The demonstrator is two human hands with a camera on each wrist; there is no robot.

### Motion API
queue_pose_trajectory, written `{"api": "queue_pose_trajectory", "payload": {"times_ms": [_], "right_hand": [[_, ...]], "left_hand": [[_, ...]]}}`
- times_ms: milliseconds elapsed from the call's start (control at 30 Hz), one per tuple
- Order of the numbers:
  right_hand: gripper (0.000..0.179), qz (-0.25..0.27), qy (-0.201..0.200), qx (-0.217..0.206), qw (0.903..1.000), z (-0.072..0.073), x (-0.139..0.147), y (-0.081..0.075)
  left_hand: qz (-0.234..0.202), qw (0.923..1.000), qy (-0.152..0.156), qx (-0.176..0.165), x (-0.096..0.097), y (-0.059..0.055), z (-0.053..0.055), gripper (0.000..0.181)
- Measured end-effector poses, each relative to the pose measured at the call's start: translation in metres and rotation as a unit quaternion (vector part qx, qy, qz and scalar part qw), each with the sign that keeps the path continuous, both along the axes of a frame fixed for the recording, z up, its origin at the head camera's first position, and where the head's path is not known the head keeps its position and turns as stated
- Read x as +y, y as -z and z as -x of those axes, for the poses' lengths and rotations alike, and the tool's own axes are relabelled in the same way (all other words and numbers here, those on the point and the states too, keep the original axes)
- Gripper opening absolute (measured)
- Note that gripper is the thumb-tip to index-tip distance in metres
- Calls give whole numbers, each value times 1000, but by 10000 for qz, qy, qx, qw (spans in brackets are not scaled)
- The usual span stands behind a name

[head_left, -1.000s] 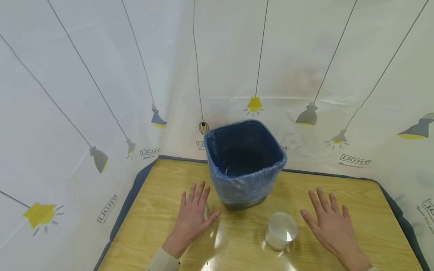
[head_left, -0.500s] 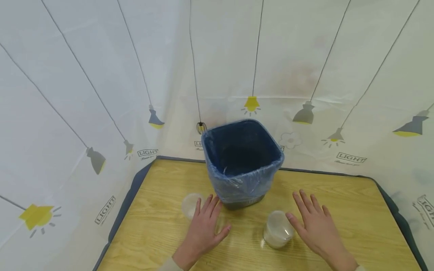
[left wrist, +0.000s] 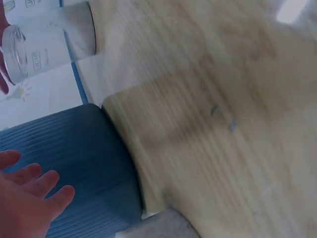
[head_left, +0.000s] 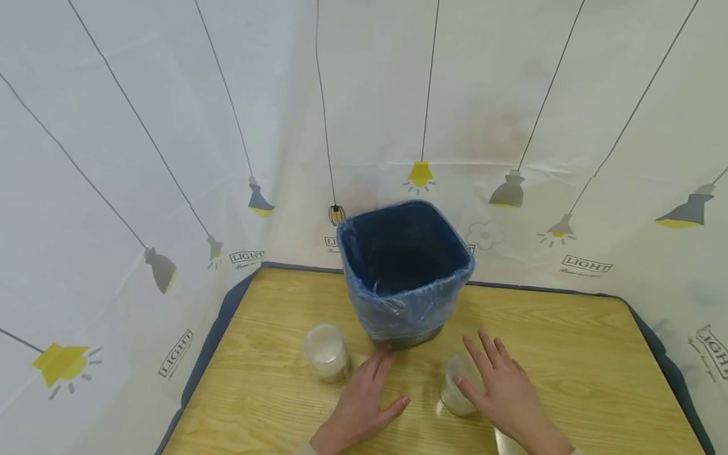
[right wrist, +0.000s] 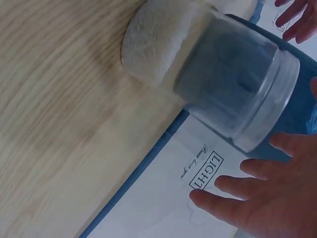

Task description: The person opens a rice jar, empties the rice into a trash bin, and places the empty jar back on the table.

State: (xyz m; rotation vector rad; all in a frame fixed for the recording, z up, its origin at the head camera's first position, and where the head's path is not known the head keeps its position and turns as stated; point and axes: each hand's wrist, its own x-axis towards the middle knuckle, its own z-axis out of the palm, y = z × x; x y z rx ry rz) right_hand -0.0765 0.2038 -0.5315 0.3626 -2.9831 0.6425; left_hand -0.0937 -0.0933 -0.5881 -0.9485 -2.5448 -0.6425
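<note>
Two clear jars with translucent lids stand upright on the wooden table, white granular stuff low inside. My left hand (head_left: 364,398), fingers extended, is between the left jar (head_left: 327,354) and the right jar (head_left: 457,387), its fingertips near the foot of a lined blue bin (head_left: 398,316). My right hand (head_left: 506,392) is spread beside the right jar, its thumb and fingers overlapping the jar in the head view. In the right wrist view, the fingers (right wrist: 228,203) are held apart near the lid end of the right jar (right wrist: 213,74). Neither hand grips anything.
The bin is behind the jars, close to a white sheet (head_left: 500,95) printed with hanging lamps that encloses the table (head_left: 569,354) at the back and sides. A blue plastic bag (head_left: 392,309) folds over the bin's rim.
Both hands have moved: the left rightward from in front of the left jar, which is now uncovered, and the right leftward up to the right jar. The jars and bin stay put.
</note>
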Motion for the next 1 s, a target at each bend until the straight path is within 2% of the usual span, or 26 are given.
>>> {"api": "queue_pose_trajectory", "payload": {"times_ms": [133,333,533,700,867,1000], "right_hand": [[72,170,-77,148,9997,-2,-7,7],[78,296,100,18,9995,-2,-16,15],[69,450,265,136,9985,-3,-20,15],[70,786,384,-51,9962,-3,-15,6],[73,1100,531,-98,9925,-3,-8,-10],[72,1400,540,23,9887,-6,-5,-25]], "left_hand": [[-59,9999,-62,-125,6,2,-4,73],[-157,9997,-49,-173,12,2,-5,73],[-189,9987,68,-465,21,-2,-7,77],[-242,9977,291,-562,28,-10,-11,80],[-381,9945,570,-793,36,-24,-12,85],[-549,9938,900,-368,44,-38,-10,87]]}}
